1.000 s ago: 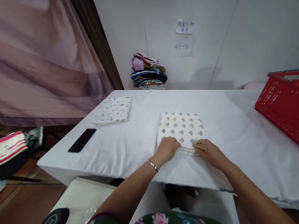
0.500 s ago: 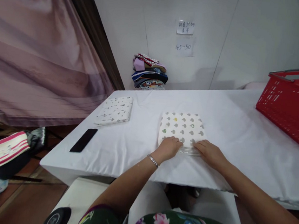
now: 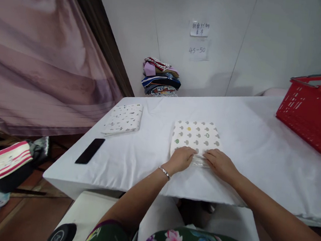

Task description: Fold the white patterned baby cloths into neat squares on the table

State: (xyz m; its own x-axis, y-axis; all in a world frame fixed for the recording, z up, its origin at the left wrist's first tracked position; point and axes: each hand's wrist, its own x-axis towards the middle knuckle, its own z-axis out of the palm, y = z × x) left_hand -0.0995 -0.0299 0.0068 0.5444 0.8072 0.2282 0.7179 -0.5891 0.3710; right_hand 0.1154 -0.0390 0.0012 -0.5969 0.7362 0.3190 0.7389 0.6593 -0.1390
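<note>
A folded white cloth [image 3: 195, 135] with rows of grey tree-like prints, a few green and yellow, lies in front of me. Its layered near edge shows between my hands. At that edge, on the left, my left hand [image 3: 181, 159] has its fingers closed on the cloth; a silver bracelet circles the wrist. My right hand [image 3: 222, 166] grips the same edge farther right, fingertips close to those of my left. The top layer looks slightly rumpled there. My thumbs are mostly hidden.
On the white-covered table [image 3: 151, 161] lie another folded printed cloth [image 3: 125, 118] and a black phone-like slab [image 3: 90, 151] at left. A red basket [image 3: 314, 112] stands at right. Behind the far edge is a stack of folded fabrics [image 3: 161, 78] by the wall.
My right hand has slid a little to the left along the near edge, closer to my left hand. The top layer's edge has shifted slightly there. My left hand has hardly moved.
</note>
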